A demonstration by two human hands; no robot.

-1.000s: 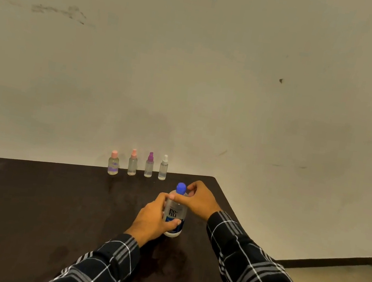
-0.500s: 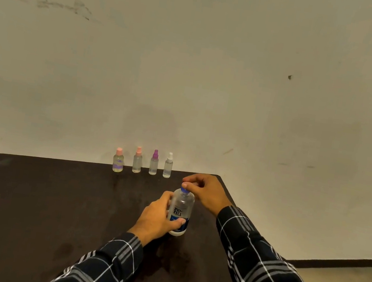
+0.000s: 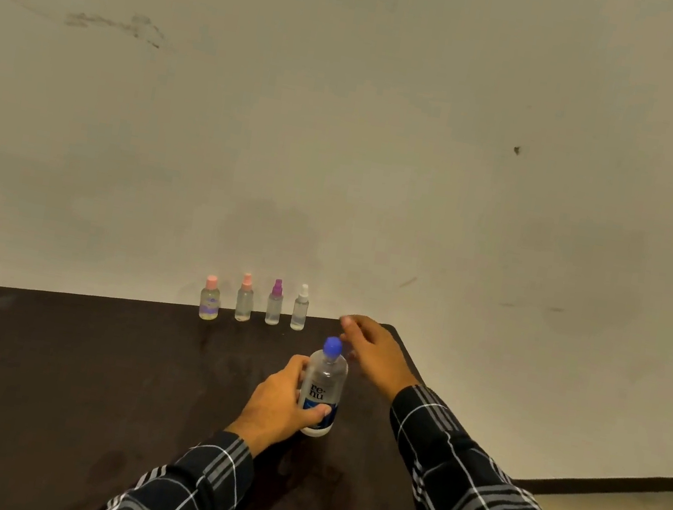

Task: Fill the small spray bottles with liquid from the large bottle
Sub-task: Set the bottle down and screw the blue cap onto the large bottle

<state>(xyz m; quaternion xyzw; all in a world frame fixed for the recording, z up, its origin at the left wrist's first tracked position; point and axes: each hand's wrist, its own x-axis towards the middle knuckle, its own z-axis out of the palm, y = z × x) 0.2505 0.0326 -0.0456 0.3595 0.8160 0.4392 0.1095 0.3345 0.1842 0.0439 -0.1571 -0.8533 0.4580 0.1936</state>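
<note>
The big bottle stood straight up on the dark table, toward its right side. Its blue cap was on and pointed up. The left hand was wrapped round the bottle's lower half, with the thumb across the front. The right hand hung just past the cap, a bit to the right, and held nothing. Its fingers looked loose and a little bent, but they were blurry. Four small spray bottles stood upright in a row at the table's far edge, by the wall.
</note>
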